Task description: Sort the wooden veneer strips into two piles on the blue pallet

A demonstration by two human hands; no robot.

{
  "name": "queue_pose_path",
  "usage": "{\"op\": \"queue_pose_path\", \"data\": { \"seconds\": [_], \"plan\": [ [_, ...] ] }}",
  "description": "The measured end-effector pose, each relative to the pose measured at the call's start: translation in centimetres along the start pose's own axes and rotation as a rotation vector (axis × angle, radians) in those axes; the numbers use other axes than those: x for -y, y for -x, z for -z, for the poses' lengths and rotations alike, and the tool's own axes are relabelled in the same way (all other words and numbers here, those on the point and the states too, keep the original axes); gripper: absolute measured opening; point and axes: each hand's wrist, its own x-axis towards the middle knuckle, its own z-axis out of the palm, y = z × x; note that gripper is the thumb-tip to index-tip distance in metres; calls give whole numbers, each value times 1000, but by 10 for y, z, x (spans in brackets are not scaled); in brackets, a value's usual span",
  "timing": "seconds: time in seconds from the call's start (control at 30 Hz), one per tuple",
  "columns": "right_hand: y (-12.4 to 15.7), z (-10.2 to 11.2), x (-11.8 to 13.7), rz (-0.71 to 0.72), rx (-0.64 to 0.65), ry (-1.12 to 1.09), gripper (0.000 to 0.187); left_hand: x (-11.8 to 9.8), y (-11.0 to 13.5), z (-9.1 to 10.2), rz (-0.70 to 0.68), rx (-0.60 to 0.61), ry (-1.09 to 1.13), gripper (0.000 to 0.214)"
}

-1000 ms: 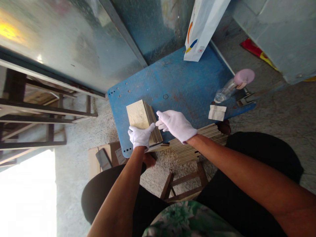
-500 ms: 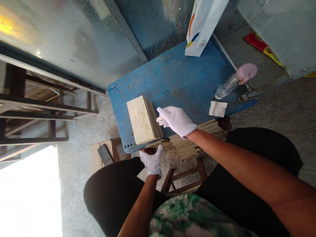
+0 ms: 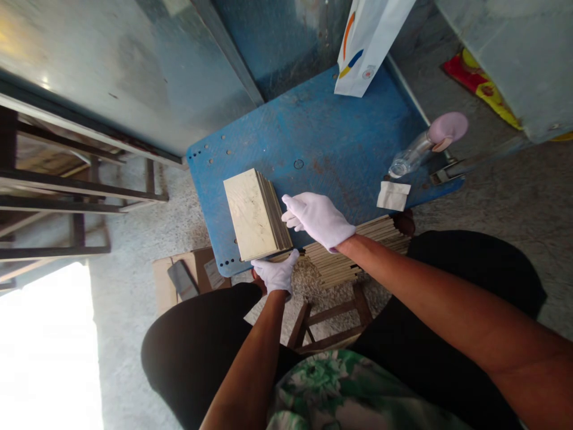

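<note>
A small stack of pale wooden boards [image 3: 251,213] lies on the blue metal table [image 3: 331,143] near its front left corner. My right hand [image 3: 319,218], in a white glove, rests with fingers stretched out against the right side of that stack. My gloved left hand [image 3: 276,274] sits at the table's front edge, fingers curled at the near end of the stack and the end of a thin strip there. A larger pile of thin wooden strips [image 3: 347,254] lies on a wooden stool [image 3: 331,319] under my right wrist.
A white paper bag [image 3: 367,42], a clear bottle with a pink cap [image 3: 425,143] and a folded white paper [image 3: 393,196] sit on the table's far and right parts. Cardboard [image 3: 183,278] lies on the floor at left, beside a wooden frame [image 3: 67,197].
My left hand left the top of the stack, dropped below the table's edge, and has come back up to the stack's near end. My right hand has barely moved.
</note>
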Motion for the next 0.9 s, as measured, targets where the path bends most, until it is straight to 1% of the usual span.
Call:
{"op": "queue_pose_path", "data": {
  "seconds": [0.1,0.3,0.53,0.73,0.9],
  "plan": [
    [0,0,0,-6,-4,0,37,0,-1,0,-3,-6,-10,126],
    [-2,0,-5,-9,-6,13,37,-1,3,4,29,-24,-3,131],
    [-5,-1,-10,1,5,41,38,-4,5,4,34,-27,-16,129],
    [-4,-2,-11,6,0,64,38,3,8,8,88,-27,-26,114],
    [-2,-3,-17,9,20,119,39,17,15,18,171,-28,24,99]
  ]
}}
